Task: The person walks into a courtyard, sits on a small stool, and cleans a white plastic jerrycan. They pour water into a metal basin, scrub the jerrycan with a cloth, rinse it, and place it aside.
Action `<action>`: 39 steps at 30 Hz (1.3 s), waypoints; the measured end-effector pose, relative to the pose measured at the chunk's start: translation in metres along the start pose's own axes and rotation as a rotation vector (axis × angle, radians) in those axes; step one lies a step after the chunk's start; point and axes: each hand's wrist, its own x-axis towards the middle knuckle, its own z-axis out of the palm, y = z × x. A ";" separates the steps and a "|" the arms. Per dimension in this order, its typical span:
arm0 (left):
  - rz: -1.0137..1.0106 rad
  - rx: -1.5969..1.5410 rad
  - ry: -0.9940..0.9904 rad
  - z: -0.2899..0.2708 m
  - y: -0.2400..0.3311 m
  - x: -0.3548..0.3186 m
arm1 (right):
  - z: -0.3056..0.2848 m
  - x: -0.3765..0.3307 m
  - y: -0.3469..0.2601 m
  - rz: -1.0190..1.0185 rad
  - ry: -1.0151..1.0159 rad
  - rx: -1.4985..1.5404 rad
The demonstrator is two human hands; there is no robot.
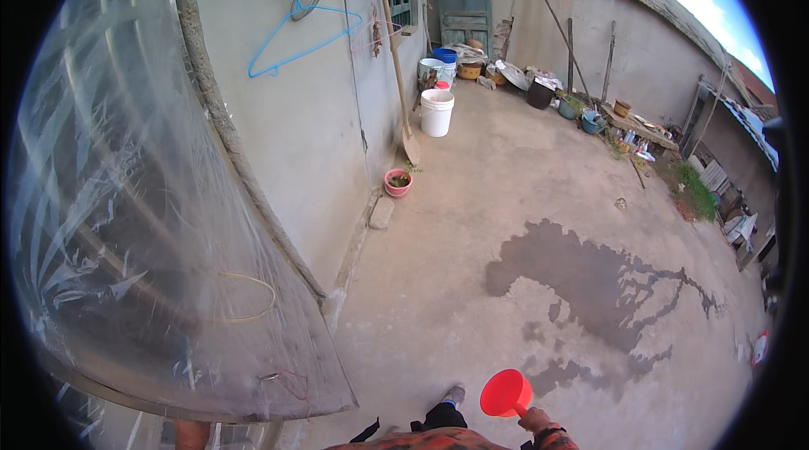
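One right hand (536, 421), fingers closed, red funnel (506, 393)

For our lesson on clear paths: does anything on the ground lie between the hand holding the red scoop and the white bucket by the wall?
Nothing solid does. The right hand holds the red scoop; between it and the white bucket lies bare concrete with a wet patch. The pink pot and the shovel stay beside the wall.

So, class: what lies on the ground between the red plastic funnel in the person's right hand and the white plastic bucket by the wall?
Bare concrete with a dark wet patch, in the head view.
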 end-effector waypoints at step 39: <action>-0.447 0.044 -1.039 0.205 -0.009 -0.197 | 0.180 -0.239 0.333 0.435 -0.085 0.416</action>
